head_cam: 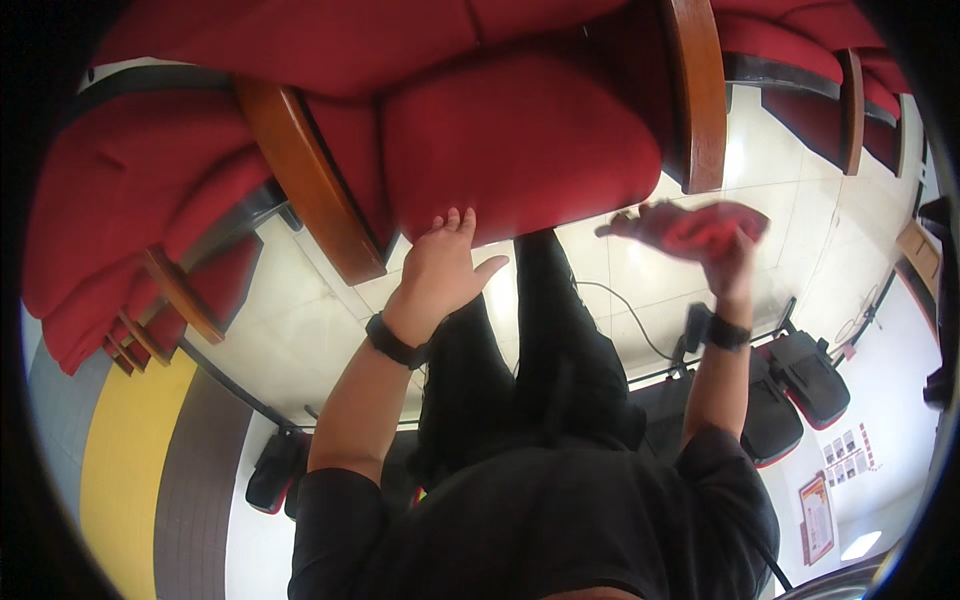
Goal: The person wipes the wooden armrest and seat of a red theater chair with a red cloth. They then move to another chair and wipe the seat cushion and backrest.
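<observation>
My left hand [442,274] rests palm down, fingers apart, at the front edge of a red upholstered seat cushion [517,142]. A dark band is on each wrist. My right hand [729,266] is raised off to the right of the seat, below the end of a wooden armrest [697,97]. It grips a bunched red and dark cloth [682,229], which is blurred and sticks out towards the left. The fingers of that hand are partly hidden by blur and cloth.
Another wooden armrest [319,187] flanks the seat on the left. More red seats [135,165] stand in the row on both sides. A thin black cable [626,304] lies on the pale tiled floor [645,277]. Black folded chairs [810,375] are behind me.
</observation>
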`<act>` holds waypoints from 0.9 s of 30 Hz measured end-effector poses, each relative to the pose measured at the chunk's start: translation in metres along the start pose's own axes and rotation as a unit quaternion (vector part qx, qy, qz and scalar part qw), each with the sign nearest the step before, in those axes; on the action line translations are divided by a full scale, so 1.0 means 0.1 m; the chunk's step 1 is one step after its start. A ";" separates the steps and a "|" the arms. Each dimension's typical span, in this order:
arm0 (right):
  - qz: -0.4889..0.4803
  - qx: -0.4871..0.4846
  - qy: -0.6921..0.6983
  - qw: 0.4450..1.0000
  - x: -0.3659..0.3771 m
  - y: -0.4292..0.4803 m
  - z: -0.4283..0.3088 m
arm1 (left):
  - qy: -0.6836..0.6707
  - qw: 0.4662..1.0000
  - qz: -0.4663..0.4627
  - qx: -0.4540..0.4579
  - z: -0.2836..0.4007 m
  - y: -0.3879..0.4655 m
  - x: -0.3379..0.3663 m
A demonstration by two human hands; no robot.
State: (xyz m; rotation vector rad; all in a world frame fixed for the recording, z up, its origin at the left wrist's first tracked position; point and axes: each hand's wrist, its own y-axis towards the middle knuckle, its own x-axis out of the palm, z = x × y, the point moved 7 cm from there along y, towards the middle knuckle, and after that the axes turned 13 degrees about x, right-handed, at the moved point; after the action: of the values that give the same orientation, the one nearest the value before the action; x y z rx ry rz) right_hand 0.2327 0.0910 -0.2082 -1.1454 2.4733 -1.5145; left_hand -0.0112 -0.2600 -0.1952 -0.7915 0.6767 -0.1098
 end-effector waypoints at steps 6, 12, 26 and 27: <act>-0.049 -0.118 0.118 0.985 0.86 -0.56 -0.94 | -0.009 0.994 -0.112 -0.009 0.06 0.13 0.65; 0.004 -0.273 -0.135 0.952 1.72 -0.52 -1.33 | -0.009 0.997 -0.052 -0.060 0.18 0.09 0.80; -0.169 0.111 -0.745 0.636 2.15 0.99 0.17 | 0.020 0.983 0.143 -0.111 0.31 -0.10 0.31; -0.150 0.114 -0.717 0.671 2.19 1.03 0.10 | 0.004 0.981 0.162 -0.111 0.28 -0.11 0.26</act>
State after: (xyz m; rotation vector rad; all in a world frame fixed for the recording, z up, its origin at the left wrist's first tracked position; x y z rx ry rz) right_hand 0.0175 -0.0205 -0.2199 -1.6896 0.9799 -0.3663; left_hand 0.0275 -0.2593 -0.1867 -0.8826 0.8261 0.2631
